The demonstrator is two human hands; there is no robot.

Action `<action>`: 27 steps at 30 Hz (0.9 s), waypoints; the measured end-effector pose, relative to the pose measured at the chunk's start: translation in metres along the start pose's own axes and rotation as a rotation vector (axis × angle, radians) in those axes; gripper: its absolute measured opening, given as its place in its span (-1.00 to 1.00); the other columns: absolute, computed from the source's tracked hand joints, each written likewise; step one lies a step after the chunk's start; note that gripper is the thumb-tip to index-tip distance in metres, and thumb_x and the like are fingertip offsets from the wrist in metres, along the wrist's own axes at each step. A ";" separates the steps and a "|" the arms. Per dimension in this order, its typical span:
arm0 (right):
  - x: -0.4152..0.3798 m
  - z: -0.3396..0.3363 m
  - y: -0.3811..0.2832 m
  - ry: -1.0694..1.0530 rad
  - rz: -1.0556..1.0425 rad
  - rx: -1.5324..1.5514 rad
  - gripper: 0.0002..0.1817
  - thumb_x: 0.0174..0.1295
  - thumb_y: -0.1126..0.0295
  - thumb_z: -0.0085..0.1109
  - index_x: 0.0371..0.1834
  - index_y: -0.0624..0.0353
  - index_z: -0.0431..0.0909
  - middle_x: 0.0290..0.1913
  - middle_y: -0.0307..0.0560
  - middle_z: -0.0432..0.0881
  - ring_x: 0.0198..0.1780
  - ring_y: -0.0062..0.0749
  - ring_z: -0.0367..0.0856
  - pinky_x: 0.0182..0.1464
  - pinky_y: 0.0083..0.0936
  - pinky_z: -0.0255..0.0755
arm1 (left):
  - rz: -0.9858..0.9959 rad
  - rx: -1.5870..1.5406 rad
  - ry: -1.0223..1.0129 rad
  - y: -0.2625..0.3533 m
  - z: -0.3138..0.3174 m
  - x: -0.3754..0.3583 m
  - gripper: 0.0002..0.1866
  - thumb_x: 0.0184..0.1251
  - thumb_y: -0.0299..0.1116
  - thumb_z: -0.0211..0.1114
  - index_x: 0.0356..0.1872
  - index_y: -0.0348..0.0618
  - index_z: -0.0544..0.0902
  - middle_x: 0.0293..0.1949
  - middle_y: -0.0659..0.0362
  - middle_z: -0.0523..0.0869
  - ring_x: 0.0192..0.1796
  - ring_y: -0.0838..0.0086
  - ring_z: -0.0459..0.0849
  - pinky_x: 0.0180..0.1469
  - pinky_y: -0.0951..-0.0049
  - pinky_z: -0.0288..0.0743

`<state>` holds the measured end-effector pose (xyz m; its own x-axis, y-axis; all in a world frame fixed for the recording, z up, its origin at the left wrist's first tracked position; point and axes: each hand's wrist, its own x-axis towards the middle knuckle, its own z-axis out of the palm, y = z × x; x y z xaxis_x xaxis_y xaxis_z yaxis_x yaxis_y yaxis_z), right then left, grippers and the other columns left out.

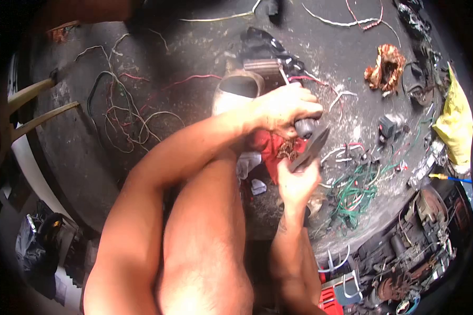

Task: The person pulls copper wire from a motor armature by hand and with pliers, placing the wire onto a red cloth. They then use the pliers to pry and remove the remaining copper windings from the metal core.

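Note:
My left hand [286, 107] is wrapped round a screwdriver [305, 128], its dark rounded butt sticking out toward me and a thin metal shaft running out the far side. That shaft points at a ribbed metal part [263, 66] lying on the floor past my fingers. My right hand [299, 181] grips dark metal pliers [311, 149], whose jaws angle up close beside the screwdriver's butt. Their handles are hidden in my palm. Below both hands sits a red cloth or bag [270, 152] with coppery brown scraps [289, 149] on it.
A light shoe [220, 100] is beside my left wrist. Loose wires [126, 121] straggle over the dark floor, with a green wire tangle [355, 194] at right. Farther right are a copper coil bundle [386, 68], a yellow sack [454, 126] and heaped metal parts [404, 247].

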<state>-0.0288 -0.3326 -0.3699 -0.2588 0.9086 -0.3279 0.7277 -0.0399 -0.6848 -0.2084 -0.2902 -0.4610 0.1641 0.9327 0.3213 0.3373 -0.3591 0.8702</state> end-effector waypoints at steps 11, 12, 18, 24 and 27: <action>-0.010 -0.014 -0.022 0.178 -0.030 0.029 -0.64 0.00 0.64 0.33 -0.28 0.15 0.31 -0.44 -0.29 0.33 -0.50 -0.64 0.29 -0.41 -0.65 0.27 | 0.043 0.023 0.021 -0.004 -0.001 0.003 -0.47 -0.42 -0.19 0.35 -0.27 -0.15 0.48 -0.34 0.03 0.47 -0.21 0.04 0.49 -0.14 0.09 0.36; -0.017 -0.017 -0.018 0.239 -0.177 0.287 -0.62 0.05 0.66 0.28 -0.23 0.16 0.23 -0.45 -0.29 0.27 -0.51 -0.67 0.25 -0.45 -0.66 0.21 | 0.055 0.034 0.043 -0.006 -0.001 0.001 -0.46 -0.45 -0.17 0.35 -0.26 -0.14 0.48 -0.34 0.04 0.47 -0.20 0.03 0.49 -0.13 0.09 0.34; -0.025 -0.029 -0.031 0.375 -0.577 0.349 -0.60 0.18 0.55 0.22 -0.20 0.18 0.09 -0.43 -0.17 0.22 -0.59 -0.56 0.24 -0.60 -0.59 0.20 | 0.053 0.030 0.029 -0.006 -0.003 0.005 -0.50 -0.39 -0.23 0.36 -0.25 -0.13 0.49 -0.36 0.04 0.46 -0.22 0.05 0.50 -0.15 0.11 0.39; 0.000 0.018 0.038 0.248 -0.547 -0.486 -0.79 0.11 0.48 0.28 -0.48 0.18 0.38 -0.63 -0.23 0.36 -0.58 -0.33 0.33 -0.48 -0.38 0.31 | 0.032 0.015 0.029 -0.003 -0.005 0.011 -0.55 -0.32 -0.29 0.37 -0.26 -0.13 0.52 -0.37 0.08 0.50 -0.20 0.05 0.54 -0.16 0.15 0.40; 0.005 0.016 0.019 0.380 -0.187 -0.224 -0.75 0.05 0.55 0.30 -0.43 0.17 0.34 -0.51 -0.21 0.33 -0.46 -0.49 0.31 -0.38 -0.46 0.28 | 0.048 0.077 -0.071 -0.011 -0.008 0.018 -0.56 -0.28 -0.27 0.38 -0.25 -0.12 0.53 -0.35 0.07 0.53 -0.18 0.07 0.56 -0.16 0.14 0.38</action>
<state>-0.0265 -0.3352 -0.3951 -0.1782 0.9810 0.0768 0.8208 0.1912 -0.5383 -0.2164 -0.2697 -0.4616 0.2458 0.9106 0.3322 0.3976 -0.4073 0.8222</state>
